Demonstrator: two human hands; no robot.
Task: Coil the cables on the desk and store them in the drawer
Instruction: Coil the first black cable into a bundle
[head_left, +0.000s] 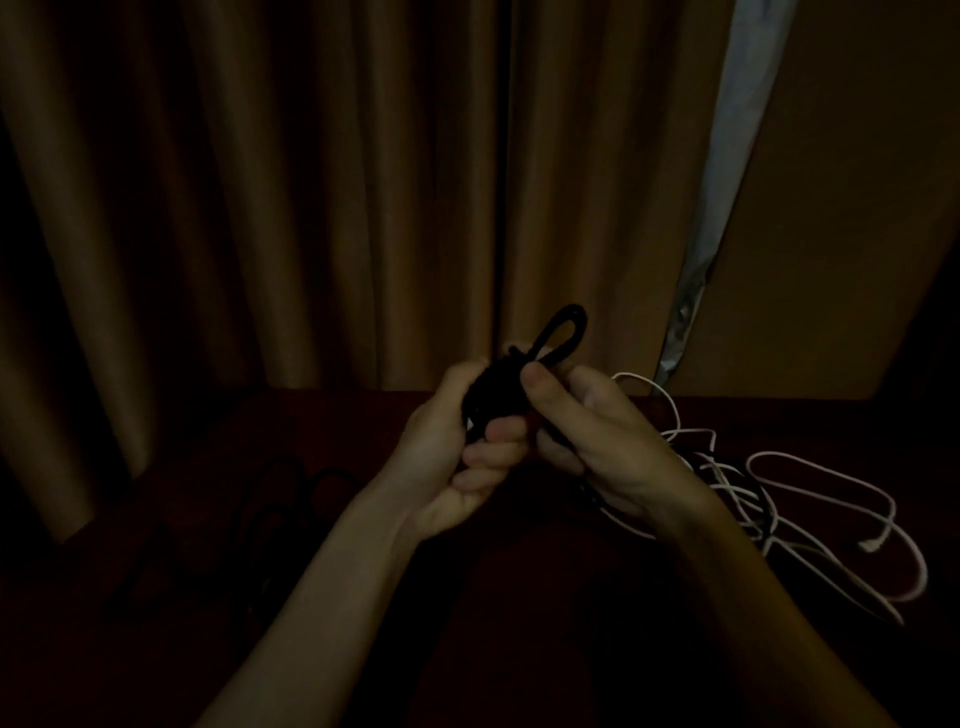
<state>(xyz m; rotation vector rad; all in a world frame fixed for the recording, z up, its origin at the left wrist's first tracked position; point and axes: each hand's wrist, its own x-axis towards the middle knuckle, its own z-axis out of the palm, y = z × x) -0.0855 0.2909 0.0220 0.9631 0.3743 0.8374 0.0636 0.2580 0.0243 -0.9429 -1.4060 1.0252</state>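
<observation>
Left hand (457, 462): fingers curled round a coiled black cable (563, 332), held up over the desk (519, 634)
Right hand (602, 436): pinching that same coil
Desk, right side: white cables (831, 499), loose tangle
Desk, left side: dark cables (291, 493), pretty murky

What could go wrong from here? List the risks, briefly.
1. The left hand and right hand grip the black coil, but its loop sticks out free. If the fingers slip, the coil may spring open.
2. The right hand is above the white tangle, so a strand could snag.
3. In this dim light, the black cables at left are easy to miss.
</observation>
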